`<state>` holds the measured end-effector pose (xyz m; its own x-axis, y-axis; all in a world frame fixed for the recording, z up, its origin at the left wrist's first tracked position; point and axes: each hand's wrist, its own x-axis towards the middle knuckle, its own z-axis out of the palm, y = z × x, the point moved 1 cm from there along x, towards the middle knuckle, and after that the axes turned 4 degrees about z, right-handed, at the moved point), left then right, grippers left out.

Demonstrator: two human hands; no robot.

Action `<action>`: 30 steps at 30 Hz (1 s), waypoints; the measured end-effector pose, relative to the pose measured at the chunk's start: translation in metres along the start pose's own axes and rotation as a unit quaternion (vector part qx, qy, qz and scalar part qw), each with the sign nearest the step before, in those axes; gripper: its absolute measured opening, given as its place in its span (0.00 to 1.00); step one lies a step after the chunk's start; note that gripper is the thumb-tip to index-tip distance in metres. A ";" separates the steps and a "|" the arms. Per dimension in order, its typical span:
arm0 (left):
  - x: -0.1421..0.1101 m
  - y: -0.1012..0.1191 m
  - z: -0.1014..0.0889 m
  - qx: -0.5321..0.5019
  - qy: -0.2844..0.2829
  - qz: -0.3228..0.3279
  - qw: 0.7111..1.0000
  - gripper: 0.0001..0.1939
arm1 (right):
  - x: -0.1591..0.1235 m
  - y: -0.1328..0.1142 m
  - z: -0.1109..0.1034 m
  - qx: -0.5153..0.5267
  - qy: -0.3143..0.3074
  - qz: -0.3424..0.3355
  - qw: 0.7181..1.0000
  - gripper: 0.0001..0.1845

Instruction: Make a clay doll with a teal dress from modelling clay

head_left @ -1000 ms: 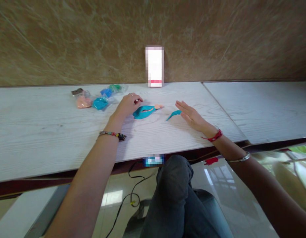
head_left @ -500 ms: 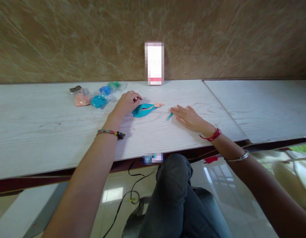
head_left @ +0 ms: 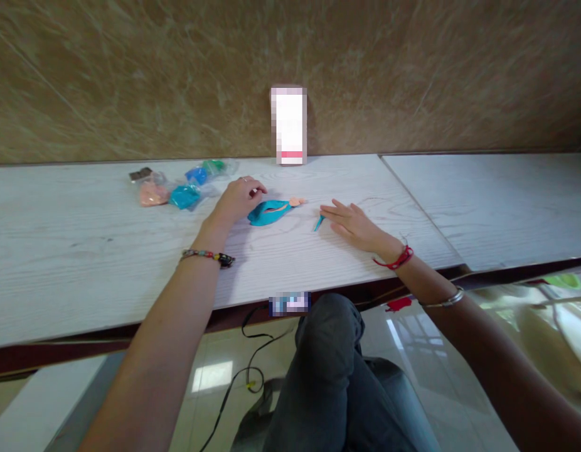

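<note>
A flat, leaf-shaped piece of blue modelling clay (head_left: 266,216) lies on the white wood-grain table, with a peach strip along its middle. Small peach clay lumps (head_left: 296,201) sit at its right tip. My left hand (head_left: 241,198) rests just beside its left end, fingers loosely curled and a gap showing between them; nothing is seen in them. On the right, my right hand (head_left: 354,225) lies flat with its fingers stretched out. Its fingertips press on a thin blue clay strip (head_left: 318,223), whose upper end they partly cover.
Clear bags of peach clay (head_left: 154,194), blue clay (head_left: 184,196) and green clay (head_left: 214,166) lie at the back left, beside a dark brown packet (head_left: 140,174). A blurred-out phone-like screen (head_left: 290,125) leans on the marbled wall. A black cable (head_left: 224,395) trails on the floor.
The whole view has shifted slightly. My right fingers still lie on the blue strip, which appears nearly unchanged; my left hand stays beside the leaf-shaped piece.
</note>
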<state>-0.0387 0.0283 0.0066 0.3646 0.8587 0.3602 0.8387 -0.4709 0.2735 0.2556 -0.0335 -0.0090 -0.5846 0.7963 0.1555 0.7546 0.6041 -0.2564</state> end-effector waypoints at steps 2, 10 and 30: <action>0.000 0.000 0.000 0.001 0.002 0.001 1.000 0.13 | 0.000 0.003 0.000 0.013 0.035 0.014 0.999 0.27; 0.000 -0.001 0.002 -0.002 0.014 0.003 1.000 0.13 | -0.001 0.004 0.000 -0.011 0.021 0.040 0.999 0.28; -0.001 0.002 0.000 -0.017 0.011 0.007 1.000 0.14 | -0.002 0.004 -0.003 -0.047 0.011 0.046 0.998 0.27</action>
<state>-0.0375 0.0264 0.0069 0.3668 0.8479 0.3827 0.8195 -0.4892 0.2984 0.2609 -0.0326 -0.0080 -0.5062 0.8482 0.1560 0.8296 0.5283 -0.1809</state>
